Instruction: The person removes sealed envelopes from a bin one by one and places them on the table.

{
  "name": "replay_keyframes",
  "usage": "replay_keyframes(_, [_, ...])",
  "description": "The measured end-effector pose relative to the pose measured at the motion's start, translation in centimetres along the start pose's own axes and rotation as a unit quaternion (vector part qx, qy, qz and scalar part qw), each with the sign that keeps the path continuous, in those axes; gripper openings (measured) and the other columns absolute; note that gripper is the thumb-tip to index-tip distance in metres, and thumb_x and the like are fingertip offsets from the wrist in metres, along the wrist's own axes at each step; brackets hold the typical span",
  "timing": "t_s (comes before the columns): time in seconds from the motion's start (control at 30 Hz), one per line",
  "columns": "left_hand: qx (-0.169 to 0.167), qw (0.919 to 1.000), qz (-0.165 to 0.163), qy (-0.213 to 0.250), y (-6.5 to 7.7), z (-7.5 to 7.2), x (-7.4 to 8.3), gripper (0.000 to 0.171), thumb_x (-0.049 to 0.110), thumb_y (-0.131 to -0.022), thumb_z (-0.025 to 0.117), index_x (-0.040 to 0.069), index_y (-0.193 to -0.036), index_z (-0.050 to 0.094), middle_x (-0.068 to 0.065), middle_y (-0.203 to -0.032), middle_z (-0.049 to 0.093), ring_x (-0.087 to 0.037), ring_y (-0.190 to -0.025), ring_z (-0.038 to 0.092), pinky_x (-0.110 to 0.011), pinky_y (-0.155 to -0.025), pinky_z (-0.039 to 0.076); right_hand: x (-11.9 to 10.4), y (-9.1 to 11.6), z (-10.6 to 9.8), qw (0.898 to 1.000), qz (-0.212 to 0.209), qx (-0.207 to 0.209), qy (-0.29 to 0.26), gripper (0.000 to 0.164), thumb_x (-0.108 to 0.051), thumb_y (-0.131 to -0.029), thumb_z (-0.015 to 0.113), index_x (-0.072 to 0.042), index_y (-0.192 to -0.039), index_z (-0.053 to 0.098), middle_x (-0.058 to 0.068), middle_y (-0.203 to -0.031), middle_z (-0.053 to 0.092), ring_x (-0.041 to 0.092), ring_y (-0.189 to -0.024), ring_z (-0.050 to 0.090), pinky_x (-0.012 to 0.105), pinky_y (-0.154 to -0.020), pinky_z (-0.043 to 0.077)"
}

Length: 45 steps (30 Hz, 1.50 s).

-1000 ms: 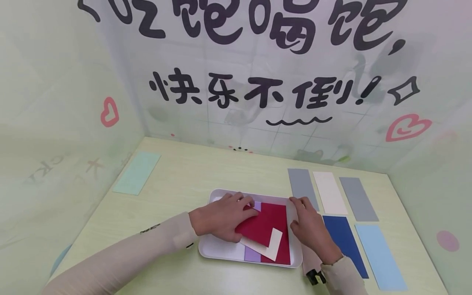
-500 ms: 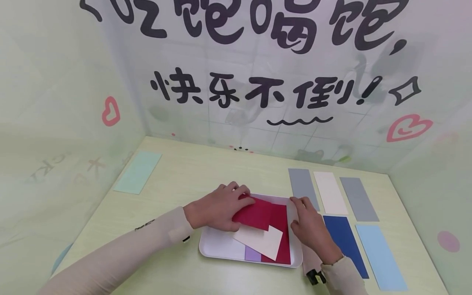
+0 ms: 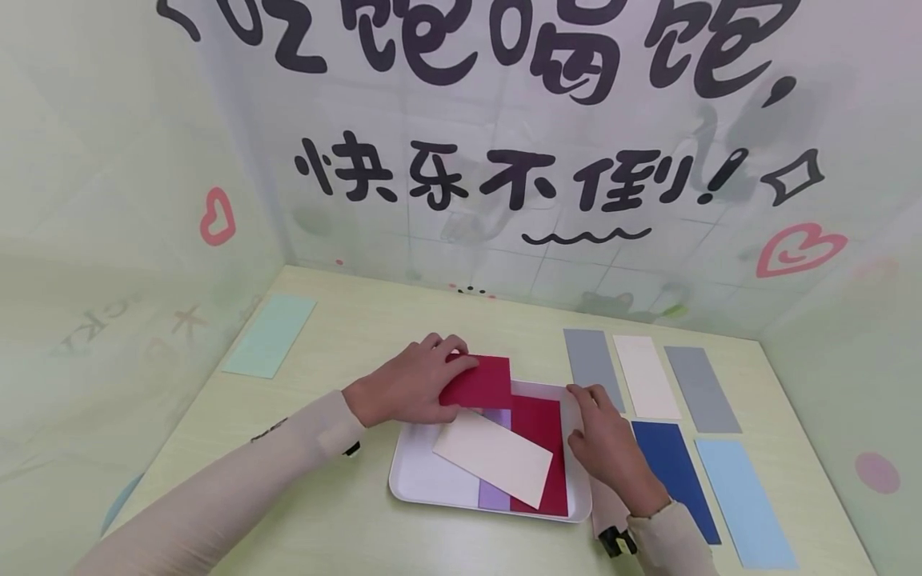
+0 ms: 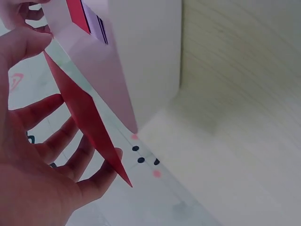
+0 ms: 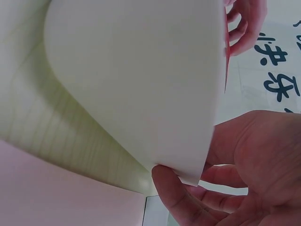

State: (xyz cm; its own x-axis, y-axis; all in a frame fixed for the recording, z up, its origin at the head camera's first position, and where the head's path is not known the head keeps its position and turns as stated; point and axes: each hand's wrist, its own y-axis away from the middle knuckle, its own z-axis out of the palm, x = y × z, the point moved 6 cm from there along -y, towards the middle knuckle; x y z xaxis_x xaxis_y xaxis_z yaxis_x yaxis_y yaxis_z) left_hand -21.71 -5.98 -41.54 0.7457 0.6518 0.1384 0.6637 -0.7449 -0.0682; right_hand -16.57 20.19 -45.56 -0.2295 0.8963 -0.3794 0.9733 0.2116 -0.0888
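Left hand (image 3: 410,388): clamped on red card (image 3: 486,382)
Card position: raised near far rim of tray (image 3: 432,476)
Right hand (image 3: 611,444): clamped on tray's right end
Inside tray: cream card (image 3: 497,460) slanted over purple card (image 3: 494,498) and second red card (image 3: 551,436)
Table (image 3: 346,344), right: blue card (image 3: 673,476)

Lower centre I see a deep-red rectangular card (image 3: 484,384), a plain cream rectangular card (image 3: 497,459), a white rounded tray (image 3: 430,482); lower right, a royal-blue rectangular card (image 3: 674,480). Black lettering (image 3: 515,158) patterns the whitish wall sheet (image 3: 360,104); the pale-yellow surface (image 3: 353,340) shows wood grain.
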Motion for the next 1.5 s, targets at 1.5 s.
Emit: replay_keyframes(1.5, [0.031, 0.9299, -0.365, 0.032, 5.1, 1.2, -13.0, 0.070, 0.049, -0.087, 0.059, -0.003, -0.132, 0.047, -0.025, -0.113, 0.046, -0.040, -0.084, 0.052, -0.047, -0.059, 0.053, 0.0, 0.0, -0.1, 1.000, 0.009, -0.008, -0.005, 0.064, 0.002, -0.082, 0.069, 0.000, -0.141, 0.045, 0.017, -0.126, 0.049, 0.010, -0.062, 0.051, 0.021, -0.055, 0.048])
